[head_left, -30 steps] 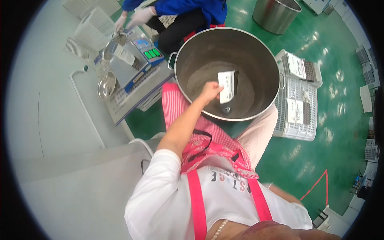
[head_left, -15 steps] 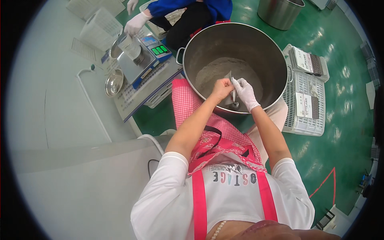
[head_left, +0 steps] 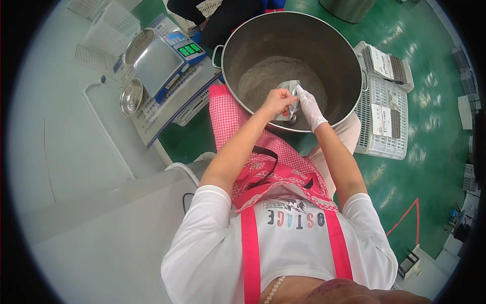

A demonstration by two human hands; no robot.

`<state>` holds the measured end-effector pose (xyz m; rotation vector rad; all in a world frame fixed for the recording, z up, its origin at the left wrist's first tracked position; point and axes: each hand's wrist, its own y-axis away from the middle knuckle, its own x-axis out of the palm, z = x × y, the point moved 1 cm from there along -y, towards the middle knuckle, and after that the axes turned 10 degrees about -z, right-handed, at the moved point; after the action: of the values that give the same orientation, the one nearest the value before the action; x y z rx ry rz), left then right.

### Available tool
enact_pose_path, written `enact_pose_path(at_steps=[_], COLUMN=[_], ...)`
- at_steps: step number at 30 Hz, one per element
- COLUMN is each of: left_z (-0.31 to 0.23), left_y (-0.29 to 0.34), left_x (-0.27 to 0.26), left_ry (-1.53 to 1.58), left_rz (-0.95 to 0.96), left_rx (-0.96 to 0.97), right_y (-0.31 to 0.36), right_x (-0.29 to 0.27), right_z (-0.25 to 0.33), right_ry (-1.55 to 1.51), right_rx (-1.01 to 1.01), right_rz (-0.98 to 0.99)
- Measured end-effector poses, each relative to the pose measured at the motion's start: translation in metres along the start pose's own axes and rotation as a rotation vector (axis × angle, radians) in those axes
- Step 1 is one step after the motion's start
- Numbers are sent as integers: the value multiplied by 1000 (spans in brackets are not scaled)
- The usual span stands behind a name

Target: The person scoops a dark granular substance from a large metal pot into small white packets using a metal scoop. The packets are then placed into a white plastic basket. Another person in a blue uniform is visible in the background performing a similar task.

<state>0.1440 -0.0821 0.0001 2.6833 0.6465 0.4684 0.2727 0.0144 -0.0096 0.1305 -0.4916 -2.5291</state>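
A big metal pot [head_left: 334, 40] stands before me, with grey-brown powder [head_left: 263, 71] on its bottom. Over its near rim I hold a small silvery pouch [head_left: 288, 85] with its printed face partly showing. My bare left hand [head_left: 277, 102] pinches one side of the pouch. White-gloved, my right hand [head_left: 310, 106] grips the other side near the top edge. Just below the pouch a rounded metal piece [head_left: 293, 118] shows, mostly hidden; I cannot tell what it belongs to.
On the left, a blue digital scale [head_left: 190, 49] carries a metal tray, beside a steel bowl [head_left: 131, 96]. On the right, a white plastic crate [head_left: 377, 144] bears stacks of flat printed pouches [head_left: 385, 66]. Another person's dark-clothed legs [head_left: 223, 25] are beyond the pot, near a second metal pot [head_left: 349, 7].
The pouch, nearly edge-on before, now turns its face more toward me. The other person's gloved hand and the clear container over the scale have gone from view. My view has shifted slightly.
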Motion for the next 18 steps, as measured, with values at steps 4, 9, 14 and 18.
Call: enact_pose_path(at_steps=[4,9,14,18], left_z=[12,0,-2,0], left_y=[-7,8,9,5], left_x=[7,18,22,15], left_ry=[-265,-659,-650,-835], left_rz=[-244,-427,-412,-347], left_rx=[380,741,652,512], right_y=[4,1,0,2], right_x=[6,5,6,5], right_z=[-2,-2,-13,-10], right_ry=[-15,77,306,706], right_rx=[51,186,-280,-509], right_rz=[-6,77,-158,-215])
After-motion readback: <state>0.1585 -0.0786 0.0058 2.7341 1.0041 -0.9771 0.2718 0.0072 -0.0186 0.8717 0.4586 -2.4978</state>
